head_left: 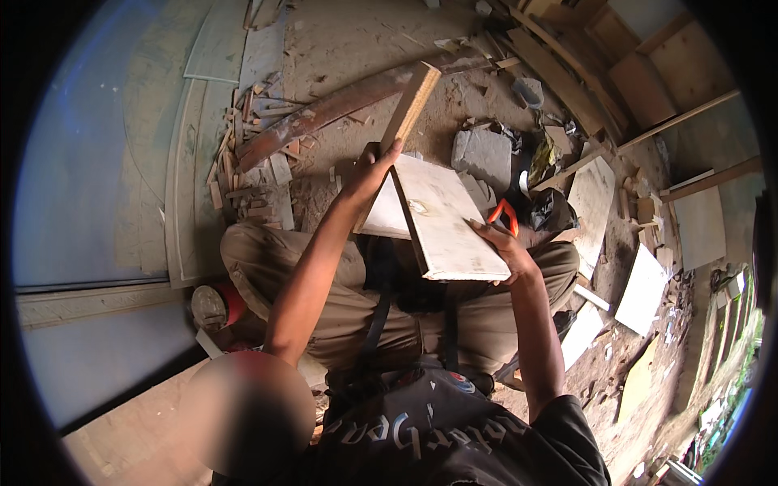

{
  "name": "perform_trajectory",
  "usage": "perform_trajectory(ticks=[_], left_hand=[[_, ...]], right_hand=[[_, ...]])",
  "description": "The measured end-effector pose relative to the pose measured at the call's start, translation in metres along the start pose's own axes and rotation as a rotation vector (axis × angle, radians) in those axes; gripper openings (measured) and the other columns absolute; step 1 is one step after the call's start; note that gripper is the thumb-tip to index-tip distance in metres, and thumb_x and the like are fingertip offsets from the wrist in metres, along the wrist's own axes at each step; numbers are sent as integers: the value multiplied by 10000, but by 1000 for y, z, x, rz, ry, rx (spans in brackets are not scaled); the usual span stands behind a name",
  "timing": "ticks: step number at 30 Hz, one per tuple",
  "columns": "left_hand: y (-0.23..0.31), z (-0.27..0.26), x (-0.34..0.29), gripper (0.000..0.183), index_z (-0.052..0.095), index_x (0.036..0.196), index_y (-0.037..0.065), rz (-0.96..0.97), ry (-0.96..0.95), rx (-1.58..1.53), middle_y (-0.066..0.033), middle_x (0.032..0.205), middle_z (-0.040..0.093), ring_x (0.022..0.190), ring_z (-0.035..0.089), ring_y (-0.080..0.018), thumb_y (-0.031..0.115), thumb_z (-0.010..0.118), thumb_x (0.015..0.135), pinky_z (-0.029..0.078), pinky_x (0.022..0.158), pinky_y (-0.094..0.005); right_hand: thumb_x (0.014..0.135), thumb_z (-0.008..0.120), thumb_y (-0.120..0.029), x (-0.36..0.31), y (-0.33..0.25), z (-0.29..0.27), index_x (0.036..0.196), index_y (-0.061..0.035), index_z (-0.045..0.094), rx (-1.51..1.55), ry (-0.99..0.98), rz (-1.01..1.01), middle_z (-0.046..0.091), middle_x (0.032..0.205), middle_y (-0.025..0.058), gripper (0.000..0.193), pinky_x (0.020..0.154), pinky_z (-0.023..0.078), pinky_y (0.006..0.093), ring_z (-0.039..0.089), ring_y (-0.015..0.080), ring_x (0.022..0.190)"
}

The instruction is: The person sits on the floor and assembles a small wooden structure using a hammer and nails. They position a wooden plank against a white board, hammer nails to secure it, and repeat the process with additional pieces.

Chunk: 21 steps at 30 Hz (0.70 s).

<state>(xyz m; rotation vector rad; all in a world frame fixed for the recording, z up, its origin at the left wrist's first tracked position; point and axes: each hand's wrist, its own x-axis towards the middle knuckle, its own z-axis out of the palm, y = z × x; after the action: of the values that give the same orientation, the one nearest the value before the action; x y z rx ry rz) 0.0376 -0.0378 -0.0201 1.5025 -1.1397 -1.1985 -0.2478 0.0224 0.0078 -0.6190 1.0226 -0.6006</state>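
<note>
left hand (373, 172) gripping a narrow wooden board (410, 107), right hand (502, 248) pinching the right edge of a dirty white panel (455, 223) tilted above folded legs (284, 263), orange handle (510, 212) just beside the right hand, wood scraps (258, 212) on the floor (348, 49) beyond

Your board (462, 223) is off-white with brown smudges and a pale spot ringed in tan; your wood strip (412, 105) shows a straw-yellow edge. The looped handle (510, 214) is bright orange. Your trousers (296, 263) are khaki brown, your shirt (405, 454) black with pale lettering, the long beam (324, 116) reddish brown.
</note>
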Motion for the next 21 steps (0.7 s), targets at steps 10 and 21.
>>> perform_trajectory(ticks=[10,21], left_hand=[[8,1,0,635,548,1068,28,45,-1,-91,-34,918,533,893,496,-138,634,525,880,398,818,-285],[6,7,-3,684,512,1057,-22,51,51,-71,-77,882,542,843,508,-153,630,566,860,430,719,-305]], right_hand=[[902,625,-210,-9,-14,7,1184,53,571,-10,-64,42,662,997,92,389,669,542,255,669,125,791],[884,651,-314,-12,-16,15,1143,67,572,-65,-24,1,658,902,100,468,564,525,252,642,116,679]])
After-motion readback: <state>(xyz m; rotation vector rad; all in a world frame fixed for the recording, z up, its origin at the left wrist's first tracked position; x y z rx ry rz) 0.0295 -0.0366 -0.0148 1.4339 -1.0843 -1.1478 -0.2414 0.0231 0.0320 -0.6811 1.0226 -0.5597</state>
